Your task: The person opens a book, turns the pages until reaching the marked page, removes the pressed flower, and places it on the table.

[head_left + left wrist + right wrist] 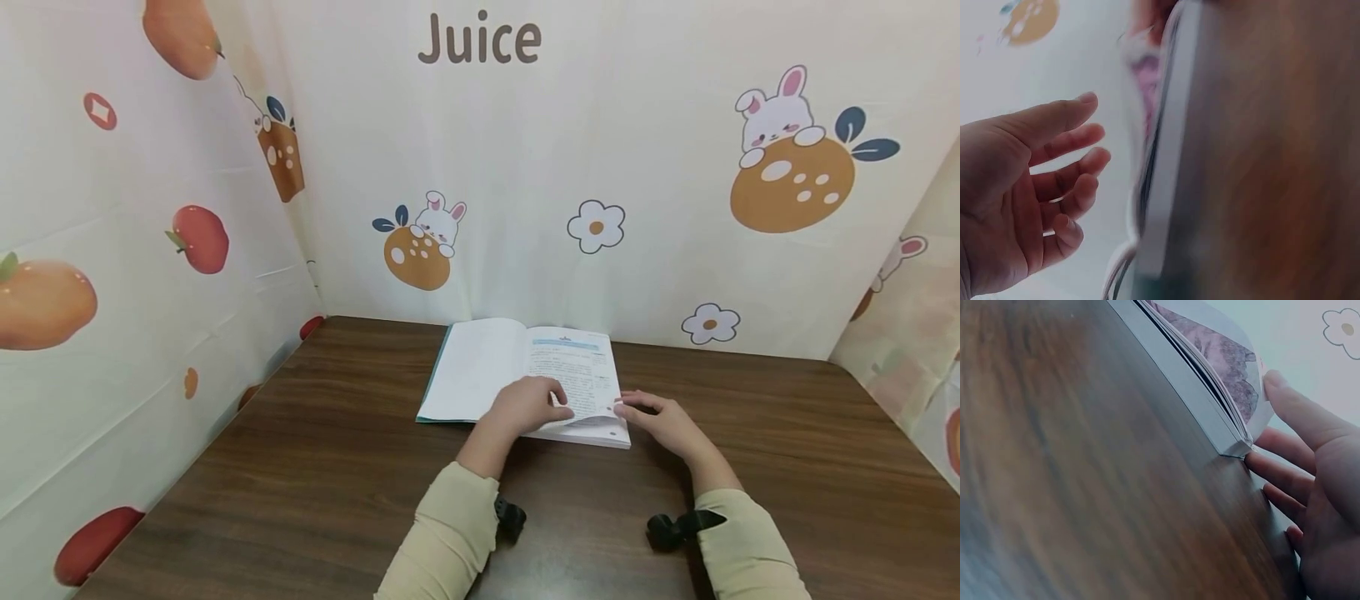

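An open book (478, 367) lies on the table, its left page blank and its right page (562, 367) printed, with a blue band near the top. That right page lifts and curls at the lower edge. My right hand (670, 427) pinches it at the lower right corner; in the right wrist view the thumb is on the page's edge and the other fingers are by the corner of the page block (1200, 406). Over the lower middle of the book, my left hand (525, 404) holds nothing, and its fingers are loosely bent in the left wrist view.
The brown wooden table (315, 467) runs back to a light curtain (517, 150) printed with fruit, rabbits and flowers. A second patterned curtain (142, 333) borders the left side. Black straps with small devices (667, 532) sit on both sleeved wrists.
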### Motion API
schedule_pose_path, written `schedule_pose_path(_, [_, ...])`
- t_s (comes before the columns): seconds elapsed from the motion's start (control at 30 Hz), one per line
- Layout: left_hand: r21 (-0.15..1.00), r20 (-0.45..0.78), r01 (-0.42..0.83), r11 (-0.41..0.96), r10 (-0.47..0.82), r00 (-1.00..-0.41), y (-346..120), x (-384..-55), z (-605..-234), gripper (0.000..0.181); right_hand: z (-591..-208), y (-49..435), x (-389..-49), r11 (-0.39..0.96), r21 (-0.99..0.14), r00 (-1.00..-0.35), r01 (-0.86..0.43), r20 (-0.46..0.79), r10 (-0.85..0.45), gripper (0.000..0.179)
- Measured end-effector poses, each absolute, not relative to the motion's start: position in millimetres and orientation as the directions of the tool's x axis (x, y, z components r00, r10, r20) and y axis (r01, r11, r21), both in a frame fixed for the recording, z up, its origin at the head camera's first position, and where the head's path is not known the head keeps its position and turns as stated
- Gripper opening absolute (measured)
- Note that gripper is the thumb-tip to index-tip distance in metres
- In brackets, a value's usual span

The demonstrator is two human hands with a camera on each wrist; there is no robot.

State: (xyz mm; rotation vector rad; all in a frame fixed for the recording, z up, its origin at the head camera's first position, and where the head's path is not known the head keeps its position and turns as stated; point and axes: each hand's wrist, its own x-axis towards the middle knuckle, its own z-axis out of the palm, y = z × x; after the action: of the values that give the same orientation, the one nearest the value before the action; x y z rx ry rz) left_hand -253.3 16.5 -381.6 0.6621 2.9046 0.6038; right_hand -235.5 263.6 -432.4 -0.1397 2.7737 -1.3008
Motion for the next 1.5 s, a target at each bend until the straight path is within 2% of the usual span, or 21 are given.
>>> schedule_pose_path(0.2, [0.359, -0.016, 0.398, 0.844, 0.432, -0.902, 32.5, -244.6, -386.3, 0.022, -432.2, 261.3, -236.4, 0.640, -0.768, -0.995, -0.034, -0.037, -0.097, 0.060])
schedule_pose_path(0.5, [0.324, 0.057, 0.445, 0.835, 0.452, -0.890, 35.0, -246.4, -387.1, 0.011, -429.9, 262.8, -235.3, 0.610, -0.792, -0.993, -0.032, -0.042, -0.107, 0.064])
schedule_pose_path(0.7, [0.347, 0.083, 0.419, 0.839, 0.417, -0.905, 37.2, -246.4, -388.3, 0.013, -431.7, 267.3, -235.0, 0.559, -0.825, -0.988, -0.080, -0.010, -0.157, 0.066])
schedule_pose_path(0.9, [0.362, 0.109, 0.414, 0.835, 0.404, -0.908, 39.1, -246.6, -390.3, 0.013, -434.7, 269.7, -235.7, 0.589, -0.801, -0.984, -0.103, -0.004, -0.178, 0.075])
schedule_pose_path(1.07, [0.406, 0.140, 0.413, 0.816, 0.391, -0.910, 39.9, -247.0, -389.6, 0.014, -436.8, 270.4, -236.3, 0.587, -0.799, -0.981, -0.131, 0.020, -0.192, 0.081])
schedule_pose_path(1.3, [0.594, 0.131, 0.344, 0.728, 0.334, -0.933, 35.0, -250.9, -389.7, 0.017, -437.7, 269.9, -236.0, 0.586, -0.799, -0.980, -0.136, 0.023, -0.196, 0.080])
schedule_pose_path(1.5, [0.660, 0.178, 0.340, 0.670, 0.300, -0.937, 29.6, -252.4, -384.6, 0.017, -438.6, 270.1, -236.0, 0.583, -0.801, -0.981, -0.135, 0.024, -0.195, 0.081])
